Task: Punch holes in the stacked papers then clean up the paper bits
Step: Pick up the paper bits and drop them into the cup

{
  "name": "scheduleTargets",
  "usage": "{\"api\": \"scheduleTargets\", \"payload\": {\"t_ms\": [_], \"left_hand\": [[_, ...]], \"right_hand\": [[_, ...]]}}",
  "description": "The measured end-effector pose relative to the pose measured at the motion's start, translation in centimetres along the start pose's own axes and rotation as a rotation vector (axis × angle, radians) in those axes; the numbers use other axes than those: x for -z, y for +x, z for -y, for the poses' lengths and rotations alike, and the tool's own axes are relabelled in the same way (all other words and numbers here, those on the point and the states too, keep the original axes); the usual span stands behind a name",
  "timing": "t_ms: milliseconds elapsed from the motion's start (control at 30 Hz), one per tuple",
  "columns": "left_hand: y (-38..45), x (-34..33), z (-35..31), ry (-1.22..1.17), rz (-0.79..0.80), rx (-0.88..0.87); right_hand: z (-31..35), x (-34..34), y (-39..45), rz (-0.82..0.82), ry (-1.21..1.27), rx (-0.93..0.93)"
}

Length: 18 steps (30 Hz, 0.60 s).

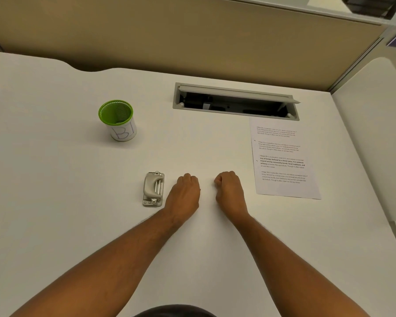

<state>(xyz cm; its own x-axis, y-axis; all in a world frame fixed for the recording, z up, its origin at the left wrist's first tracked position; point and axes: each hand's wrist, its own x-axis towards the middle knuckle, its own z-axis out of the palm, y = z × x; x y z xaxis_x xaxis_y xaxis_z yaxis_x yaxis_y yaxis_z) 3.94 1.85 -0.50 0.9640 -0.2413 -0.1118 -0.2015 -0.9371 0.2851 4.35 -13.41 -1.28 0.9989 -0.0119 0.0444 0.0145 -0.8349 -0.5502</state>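
Note:
A grey hole punch [154,188] lies on the white desk, just left of my left hand [184,193]. That hand rests on the desk as a fist with nothing in it. My right hand [229,191] is a fist too, a short gap to its right. The stacked printed papers [284,160] lie flat at the right, apart from my right hand; two small punched holes show along their left edge. A green mesh cup [117,118] with a white label marked "BI" stands at the back left. I see no loose paper bits on the desk.
An open grey cable tray [234,100] is sunk into the desk [78,179] behind the papers. A beige partition [169,37] closes off the back. A second white desk surface [375,133] adjoins on the right.

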Motion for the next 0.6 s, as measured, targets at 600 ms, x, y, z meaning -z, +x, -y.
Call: {"api": "scheduleTargets", "payload": {"t_ms": [600], "left_hand": [[4.2,9.2,7.7,-0.174,-0.319,0.123]], "right_hand": [[5.6,-0.2,6.1,-0.002,0.184,-0.16]]}}
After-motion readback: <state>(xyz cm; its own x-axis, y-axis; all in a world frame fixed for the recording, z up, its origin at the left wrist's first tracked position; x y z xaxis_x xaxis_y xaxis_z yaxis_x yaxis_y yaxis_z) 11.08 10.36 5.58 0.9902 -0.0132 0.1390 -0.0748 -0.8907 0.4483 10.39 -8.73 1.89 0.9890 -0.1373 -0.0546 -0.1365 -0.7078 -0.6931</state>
